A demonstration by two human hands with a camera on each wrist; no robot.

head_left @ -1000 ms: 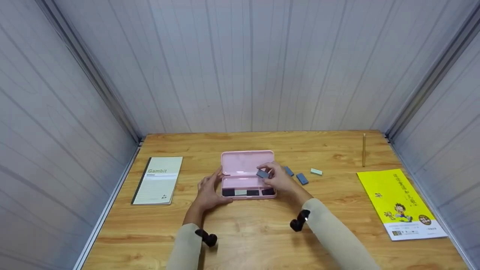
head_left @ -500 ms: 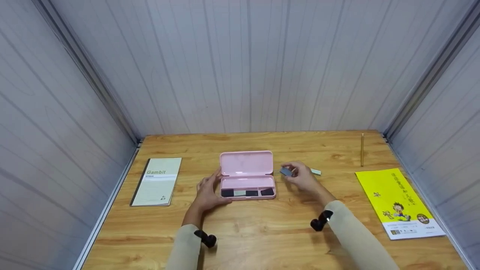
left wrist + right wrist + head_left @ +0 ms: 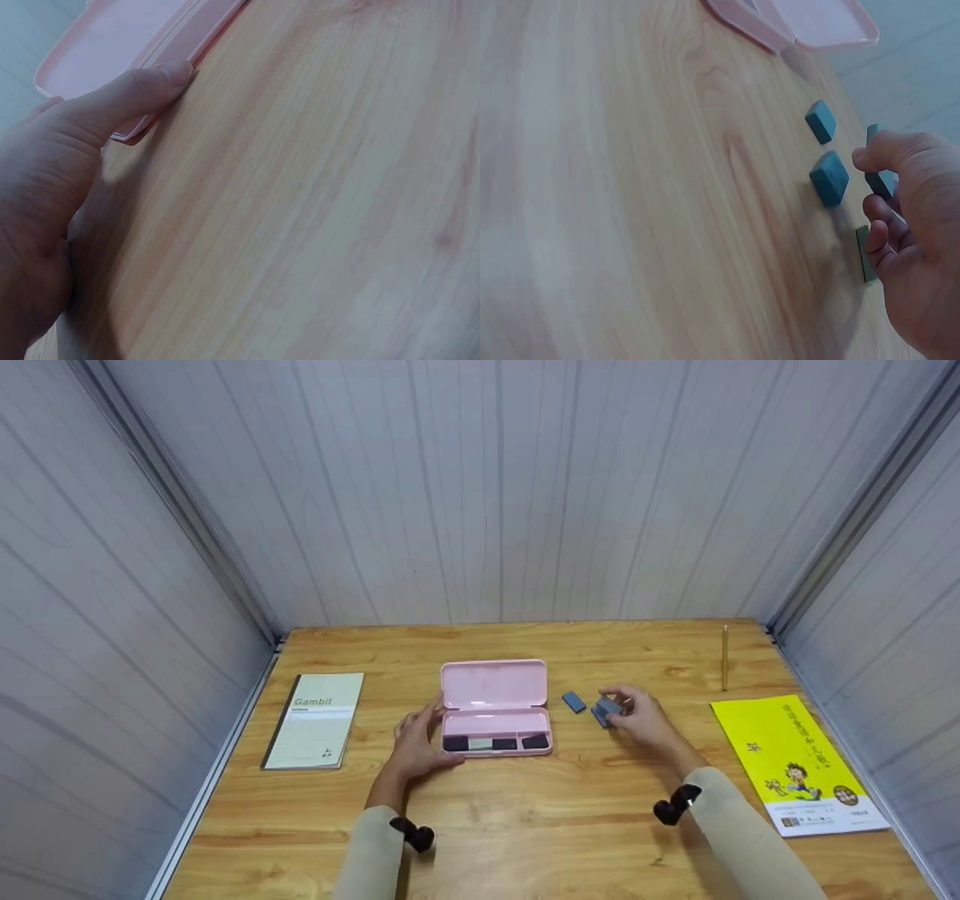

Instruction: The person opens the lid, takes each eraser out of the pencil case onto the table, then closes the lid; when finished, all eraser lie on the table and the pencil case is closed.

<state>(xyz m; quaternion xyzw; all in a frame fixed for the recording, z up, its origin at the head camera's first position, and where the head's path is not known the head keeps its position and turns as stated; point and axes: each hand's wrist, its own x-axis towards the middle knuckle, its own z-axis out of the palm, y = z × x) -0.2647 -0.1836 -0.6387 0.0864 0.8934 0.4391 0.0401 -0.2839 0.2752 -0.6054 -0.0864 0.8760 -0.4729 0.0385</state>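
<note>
A pink pencil case (image 3: pixel 495 684) lies with its lid open, holding several dark blocks (image 3: pixel 504 744) and a pale one (image 3: pixel 480 744) in its front compartment. My left hand (image 3: pixel 417 744) grips the case's left end, the thumb (image 3: pixel 150 86) along its front edge. To the right of the case, my right hand (image 3: pixel 646 724) pinches a blue-grey eraser (image 3: pixel 881 182) between thumb and fingers, above the table. Just below it lies another blue eraser (image 3: pixel 829 178), and a further one (image 3: pixel 574 702) sits nearer the case. A pale green eraser (image 3: pixel 865 253) shows partly behind my right fingers.
A Gambit notebook (image 3: pixel 315 724) lies at the left of the wooden table (image 3: pixel 510 825). On the right are a yellow booklet (image 3: pixel 795 757) and, farther back, a gold-coloured pencil (image 3: pixel 725 658). Grey panels (image 3: pixel 480 495) enclose the back and sides.
My right hand has moved right from over the pencil case, carrying the blue-grey eraser past the nearer eraser on the table. My left hand has stayed at the case.
</note>
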